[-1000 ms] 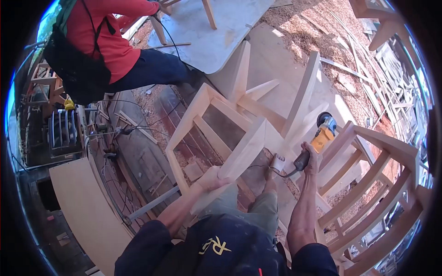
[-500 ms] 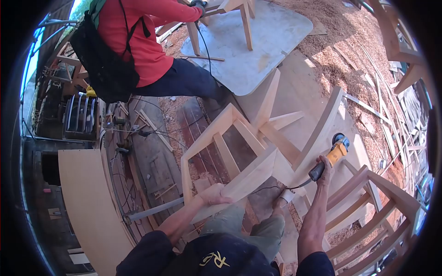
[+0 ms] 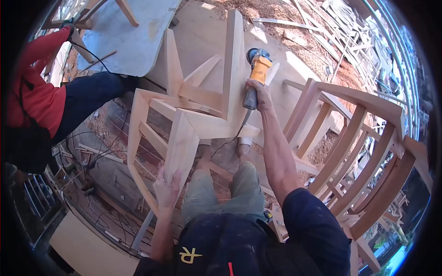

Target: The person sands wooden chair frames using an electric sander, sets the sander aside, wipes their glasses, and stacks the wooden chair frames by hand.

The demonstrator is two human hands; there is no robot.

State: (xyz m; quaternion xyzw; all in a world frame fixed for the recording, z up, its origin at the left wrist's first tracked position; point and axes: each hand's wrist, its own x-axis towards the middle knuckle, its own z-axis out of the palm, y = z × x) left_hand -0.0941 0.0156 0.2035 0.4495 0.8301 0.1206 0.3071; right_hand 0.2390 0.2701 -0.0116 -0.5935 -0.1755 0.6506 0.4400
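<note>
A yellow-and-black angle grinder (image 3: 260, 70) is in my right hand (image 3: 261, 95), which is wrapped round its dark body. Its disc end points away from me, and a cord trails from the rear toward my feet. My left hand (image 3: 167, 186) grips the lower end of a broad board on a pale wooden chair frame (image 3: 181, 142). The frame lies tipped in front of my legs, its legs sticking up and away. The grinder is held just right of one upright leg; whether the disc touches wood cannot be made out.
Chair frames with curved slats (image 3: 354, 156) stand close on my right. At upper left, a person in a red top (image 3: 46, 87) works beside a pale board (image 3: 133, 41). Wood shavings (image 3: 221, 23) and offcut strips (image 3: 336, 32) cover the ground beyond. Cords lie at left.
My view has swung right, so the other person now sits farther left. The chair frame stands turned more upright, and my left hand has shifted lower along its board. The grinder stays in my right hand.
</note>
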